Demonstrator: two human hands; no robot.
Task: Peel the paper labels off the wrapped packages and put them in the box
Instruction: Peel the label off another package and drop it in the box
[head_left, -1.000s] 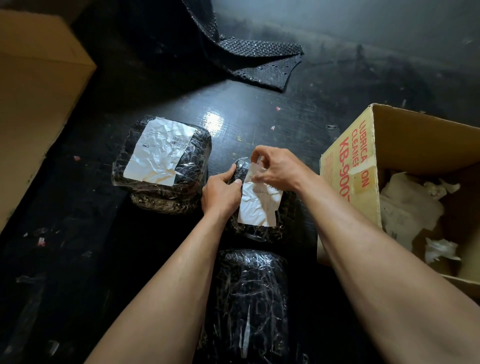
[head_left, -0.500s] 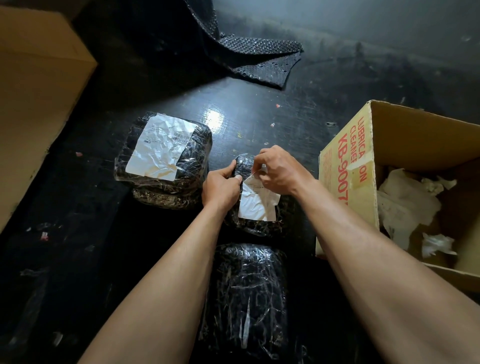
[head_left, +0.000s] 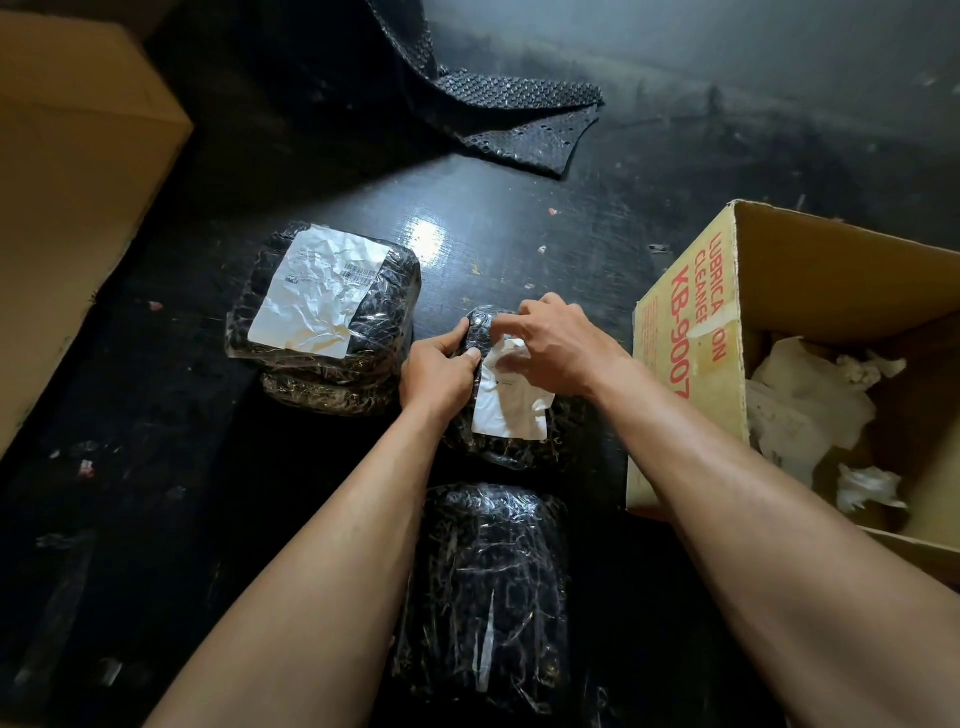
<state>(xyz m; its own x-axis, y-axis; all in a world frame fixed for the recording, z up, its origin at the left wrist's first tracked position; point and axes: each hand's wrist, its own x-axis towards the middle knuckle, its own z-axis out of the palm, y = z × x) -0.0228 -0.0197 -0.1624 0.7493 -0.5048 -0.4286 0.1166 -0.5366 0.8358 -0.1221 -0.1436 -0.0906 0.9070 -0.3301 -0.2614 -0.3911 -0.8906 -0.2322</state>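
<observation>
Right hand (head_left: 561, 348) hides label (head_left: 511, 410) top; txt unreadable.

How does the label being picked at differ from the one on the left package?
The large label on the left package is bigger than the small label on the middle package. The large label lies untouched; the small label's top edge is pinched by the right hand. The large label shows a barcode; the small label shows almost no print. Both are white paper on black wrapped packages.
</observation>
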